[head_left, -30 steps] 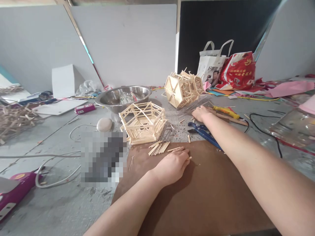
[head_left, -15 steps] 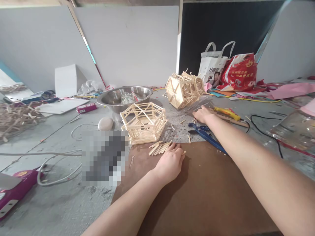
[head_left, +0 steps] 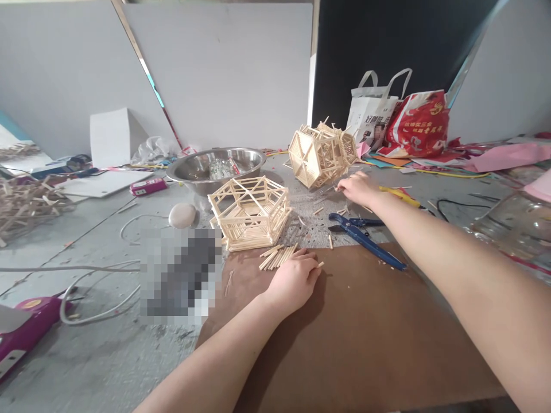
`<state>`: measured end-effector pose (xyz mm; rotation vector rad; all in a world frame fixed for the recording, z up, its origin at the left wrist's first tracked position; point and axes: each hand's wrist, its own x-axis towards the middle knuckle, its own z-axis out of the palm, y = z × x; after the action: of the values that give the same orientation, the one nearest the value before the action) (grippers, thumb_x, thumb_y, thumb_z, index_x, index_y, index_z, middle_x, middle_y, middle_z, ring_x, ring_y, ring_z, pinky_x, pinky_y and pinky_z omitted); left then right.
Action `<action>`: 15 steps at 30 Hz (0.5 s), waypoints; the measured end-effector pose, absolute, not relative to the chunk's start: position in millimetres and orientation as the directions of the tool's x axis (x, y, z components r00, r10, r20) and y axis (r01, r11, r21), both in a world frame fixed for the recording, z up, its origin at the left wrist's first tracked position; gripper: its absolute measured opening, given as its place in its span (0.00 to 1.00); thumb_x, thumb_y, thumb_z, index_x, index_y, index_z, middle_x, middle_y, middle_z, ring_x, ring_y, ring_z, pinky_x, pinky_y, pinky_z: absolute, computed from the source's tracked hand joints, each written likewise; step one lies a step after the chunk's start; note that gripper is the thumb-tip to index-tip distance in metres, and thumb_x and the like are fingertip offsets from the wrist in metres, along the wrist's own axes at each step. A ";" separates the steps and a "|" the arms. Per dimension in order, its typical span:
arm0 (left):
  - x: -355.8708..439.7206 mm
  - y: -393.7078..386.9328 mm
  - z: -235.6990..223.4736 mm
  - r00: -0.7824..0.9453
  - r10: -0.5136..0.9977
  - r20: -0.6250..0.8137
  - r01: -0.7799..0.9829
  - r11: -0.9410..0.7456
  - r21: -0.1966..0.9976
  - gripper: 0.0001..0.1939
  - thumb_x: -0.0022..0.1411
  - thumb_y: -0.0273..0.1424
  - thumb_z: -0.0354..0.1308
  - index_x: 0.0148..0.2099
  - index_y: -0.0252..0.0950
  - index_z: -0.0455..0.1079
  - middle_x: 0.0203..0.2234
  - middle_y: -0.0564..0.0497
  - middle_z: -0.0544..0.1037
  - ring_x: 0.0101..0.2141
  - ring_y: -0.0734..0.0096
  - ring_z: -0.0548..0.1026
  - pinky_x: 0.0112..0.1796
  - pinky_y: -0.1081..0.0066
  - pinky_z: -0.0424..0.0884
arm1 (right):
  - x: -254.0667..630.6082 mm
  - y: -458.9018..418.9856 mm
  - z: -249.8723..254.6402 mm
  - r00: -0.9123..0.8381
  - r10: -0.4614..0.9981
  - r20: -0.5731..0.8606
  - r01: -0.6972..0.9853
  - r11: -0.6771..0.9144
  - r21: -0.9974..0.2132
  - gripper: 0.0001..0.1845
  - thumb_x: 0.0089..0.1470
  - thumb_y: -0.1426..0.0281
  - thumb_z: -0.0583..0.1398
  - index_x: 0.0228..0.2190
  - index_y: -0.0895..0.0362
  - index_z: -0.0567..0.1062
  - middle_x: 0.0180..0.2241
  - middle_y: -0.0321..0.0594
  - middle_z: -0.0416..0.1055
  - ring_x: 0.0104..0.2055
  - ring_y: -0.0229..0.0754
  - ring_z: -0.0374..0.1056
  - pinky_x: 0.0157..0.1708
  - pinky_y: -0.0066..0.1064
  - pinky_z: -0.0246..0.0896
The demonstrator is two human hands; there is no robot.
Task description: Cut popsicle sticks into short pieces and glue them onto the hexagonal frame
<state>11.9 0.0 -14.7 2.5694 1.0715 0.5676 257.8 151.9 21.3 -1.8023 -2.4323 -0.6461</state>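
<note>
My left hand [head_left: 296, 282] rests on the brown board [head_left: 365, 321], its fingers curled, with the pale end of a short wooden stick [head_left: 321, 265] poking out beside them. Against its knuckles lies a row of short wooden sticks [head_left: 275, 259]. Just behind stands an open hexagonal frame [head_left: 252, 215] built of sticks. My right hand [head_left: 358, 189] reaches far forward, fingertips pinched together; what they hold is too small to make out. Close by it is a lantern-like stick model [head_left: 321, 155] tipped on its side. Blue-handled cutting pliers [head_left: 364, 241] lie nearer me.
A steel basin [head_left: 215, 166] stands behind the frame, with a whitish rounded object [head_left: 182, 215] to its front left. Yellow-handled tool [head_left: 400, 197], paper bags [head_left: 417, 126] and a clear container [head_left: 516, 223] are right. Cables and a purple power strip [head_left: 32, 330] lie left.
My right hand has lifted slightly and shifted, its fingers now pinched instead of lying on the clear plastic. My left hand stays by the sticks. The view has moved a little.
</note>
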 end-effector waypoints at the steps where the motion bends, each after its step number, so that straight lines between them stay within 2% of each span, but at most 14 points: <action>1: 11.9 0.1 -14.2 0.639 0.729 0.244 0.607 -0.673 0.421 0.14 0.57 0.29 0.42 0.24 0.35 0.64 0.30 0.49 0.73 0.39 0.69 0.69 0.44 0.68 0.62 | 257.0 150.1 25.3 -0.300 0.892 0.338 0.944 0.227 0.241 0.12 0.48 0.71 0.50 0.32 0.56 0.71 0.31 0.43 0.71 0.37 0.42 0.63 0.39 0.32 0.48; 5: 13.2 -0.7 -10.6 0.605 0.760 0.239 0.633 -0.640 0.436 0.13 0.57 0.28 0.42 0.23 0.35 0.64 0.28 0.48 0.73 0.37 0.69 0.69 0.40 0.70 0.64 | 248.1 136.8 44.6 -0.182 0.801 0.570 0.968 0.249 -0.040 0.13 0.49 0.68 0.50 0.34 0.59 0.69 0.33 0.44 0.70 0.36 0.42 0.63 0.35 0.30 0.53; 8: 14.0 -1.6 -8.3 0.595 0.767 0.241 0.636 -0.632 0.442 0.14 0.57 0.28 0.42 0.23 0.34 0.62 0.27 0.48 0.73 0.36 0.69 0.69 0.38 0.71 0.64 | 240.0 125.7 59.6 -0.031 0.716 0.697 0.923 0.288 -0.254 0.14 0.50 0.67 0.49 0.36 0.61 0.67 0.33 0.45 0.69 0.34 0.41 0.65 0.33 0.30 0.56; 11: 13.8 -1.9 -7.2 0.583 0.770 0.259 0.633 -0.630 0.450 0.13 0.57 0.29 0.41 0.23 0.34 0.61 0.26 0.48 0.72 0.34 0.70 0.69 0.35 0.72 0.63 | 234.3 114.9 72.5 0.127 0.693 0.710 0.831 0.316 -0.457 0.17 0.52 0.64 0.46 0.40 0.61 0.63 0.34 0.46 0.68 0.32 0.40 0.66 0.30 0.30 0.59; 15: 11.3 -2.0 -4.6 0.464 0.846 0.263 0.677 -0.530 0.510 0.13 0.57 0.31 0.40 0.25 0.35 0.62 0.20 0.51 0.69 0.24 0.75 0.67 0.27 0.75 0.60 | 229.5 92.9 81.8 0.234 0.709 0.665 0.639 0.403 -0.655 0.19 0.54 0.62 0.40 0.44 0.57 0.58 0.37 0.46 0.67 0.30 0.37 0.67 0.25 0.29 0.60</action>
<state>11.3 -2.0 -4.6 2.3829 1.2908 0.7075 229.5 92.9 81.8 -1.2828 -1.4540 0.0726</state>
